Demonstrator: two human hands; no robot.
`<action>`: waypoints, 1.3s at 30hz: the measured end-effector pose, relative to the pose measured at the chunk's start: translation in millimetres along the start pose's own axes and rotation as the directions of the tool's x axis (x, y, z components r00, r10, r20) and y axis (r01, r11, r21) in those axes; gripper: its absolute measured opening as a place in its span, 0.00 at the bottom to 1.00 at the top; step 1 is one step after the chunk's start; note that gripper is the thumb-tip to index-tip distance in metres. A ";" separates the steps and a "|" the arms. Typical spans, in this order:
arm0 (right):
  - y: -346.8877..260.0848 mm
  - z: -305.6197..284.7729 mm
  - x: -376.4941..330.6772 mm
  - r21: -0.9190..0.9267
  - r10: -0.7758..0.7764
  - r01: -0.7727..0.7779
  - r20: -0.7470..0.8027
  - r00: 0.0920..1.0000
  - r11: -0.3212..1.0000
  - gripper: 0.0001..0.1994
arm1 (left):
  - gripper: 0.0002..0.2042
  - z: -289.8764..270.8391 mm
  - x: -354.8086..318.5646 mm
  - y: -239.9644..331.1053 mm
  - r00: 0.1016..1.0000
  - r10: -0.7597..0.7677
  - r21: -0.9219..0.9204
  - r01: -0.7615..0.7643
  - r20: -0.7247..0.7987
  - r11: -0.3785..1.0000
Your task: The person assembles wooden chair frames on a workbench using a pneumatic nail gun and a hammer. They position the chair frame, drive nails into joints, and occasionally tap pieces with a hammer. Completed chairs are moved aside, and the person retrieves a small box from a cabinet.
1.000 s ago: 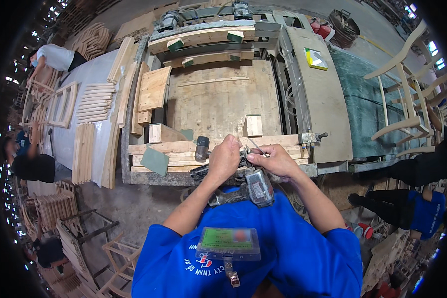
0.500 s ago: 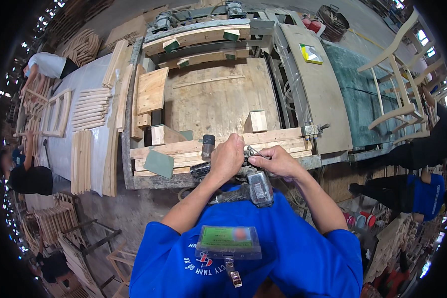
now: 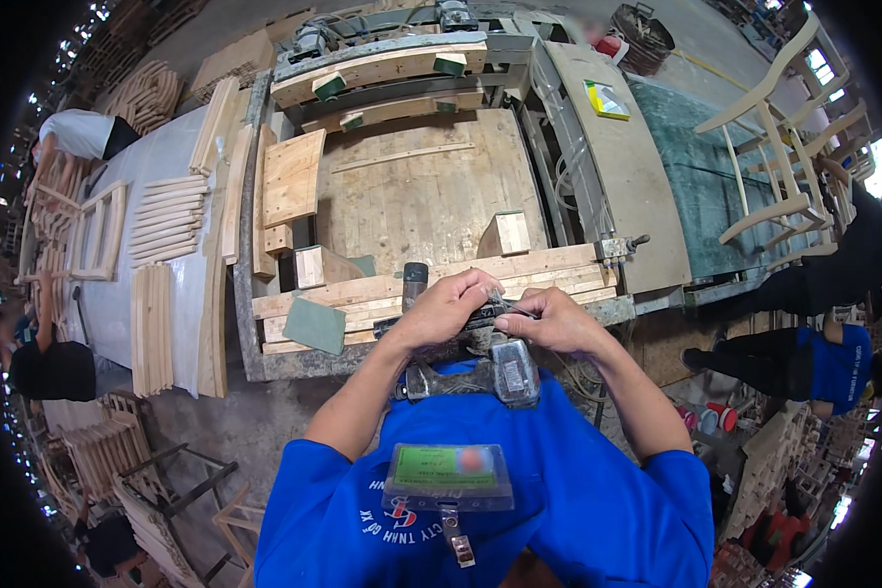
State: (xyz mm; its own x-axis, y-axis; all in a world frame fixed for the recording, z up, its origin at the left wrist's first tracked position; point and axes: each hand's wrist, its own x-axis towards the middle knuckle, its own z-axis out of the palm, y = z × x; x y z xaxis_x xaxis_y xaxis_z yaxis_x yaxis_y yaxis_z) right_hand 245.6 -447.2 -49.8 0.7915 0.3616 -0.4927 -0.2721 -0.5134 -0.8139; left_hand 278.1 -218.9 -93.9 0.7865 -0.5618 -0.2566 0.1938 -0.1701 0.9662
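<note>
Head view: both hands meet over a grey and black metal power tool (image 3: 480, 367) held against the blue shirt at the near edge of the wooden work surface (image 3: 421, 191). The left hand (image 3: 444, 312) is curled over the tool's top, fingers closed on it. The right hand (image 3: 559, 321) pinches a thin strip at the tool's top. Pale wooden slats (image 3: 382, 299) lie just beyond the hands.

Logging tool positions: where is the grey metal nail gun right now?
Head view, lower centre: the grey metal nail gun sits against the blue shirt, under both hands, at the wooden workbench's near edge.
</note>
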 end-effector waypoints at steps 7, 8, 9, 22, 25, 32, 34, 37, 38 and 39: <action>13.1 17.5 -11.6 0.292 -0.023 0.058 -0.124 0.992 0.955 0.20 | 0.11 -15.4 1.7 9.6 0.996 -0.053 -0.001 0.053 0.070 0.999; 17.3 20.4 -11.6 0.299 -0.047 0.091 -0.150 0.988 0.950 0.18 | 0.11 -22.8 -0.6 4.0 0.997 0.003 0.122 -0.013 0.077 0.993; 31.4 18.1 -11.8 0.209 -0.099 0.150 -0.237 0.967 0.966 0.17 | 0.11 -19.0 4.4 2.2 0.997 -0.004 0.040 0.000 0.083 0.999; 55.0 17.0 -28.3 0.938 -0.068 0.229 -0.218 0.974 0.261 0.24 | 0.06 -40.0 19.6 -13.3 0.945 -0.268 -0.300 0.315 0.187 0.900; 59.3 27.9 -32.8 0.935 -0.147 0.258 -0.228 0.963 0.245 0.27 | 0.06 -47.2 23.0 -21.2 0.946 -0.276 -0.285 0.316 0.171 0.905; 67.2 41.6 -22.2 0.632 -0.099 0.365 -0.416 0.904 0.683 0.16 | 0.05 -41.4 24.1 -14.2 0.933 -0.287 -0.327 0.346 0.215 0.880; 50.1 33.6 -23.6 0.365 -0.086 0.314 -0.524 0.848 0.876 0.10 | 0.06 -52.1 21.3 -20.8 0.948 -0.262 -0.292 0.307 0.182 0.906; 42.5 29.0 -20.7 0.222 -0.177 0.381 -0.611 0.772 0.897 0.11 | 0.09 -55.8 18.3 -21.1 0.949 -0.267 -0.258 0.304 0.168 0.917; 51.7 29.6 -17.7 0.038 -0.307 0.463 -0.701 0.644 0.885 0.11 | 0.11 -48.9 20.1 -16.3 0.945 -0.261 -0.277 0.309 0.199 0.910; 40.8 25.9 -15.2 0.035 -0.320 0.470 -0.688 0.651 0.882 0.10 | 0.11 -61.6 17.6 -28.4 0.944 -0.283 -0.231 0.317 0.169 0.920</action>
State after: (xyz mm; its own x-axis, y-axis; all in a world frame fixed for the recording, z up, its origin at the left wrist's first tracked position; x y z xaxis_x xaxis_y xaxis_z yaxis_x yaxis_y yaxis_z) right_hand 208.2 -453.5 -83.5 0.9791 -0.1360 0.1512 0.1128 -0.2557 -0.9602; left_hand 322.5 -174.1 -124.3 0.5885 -0.6195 -0.5195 0.5626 -0.1477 0.8134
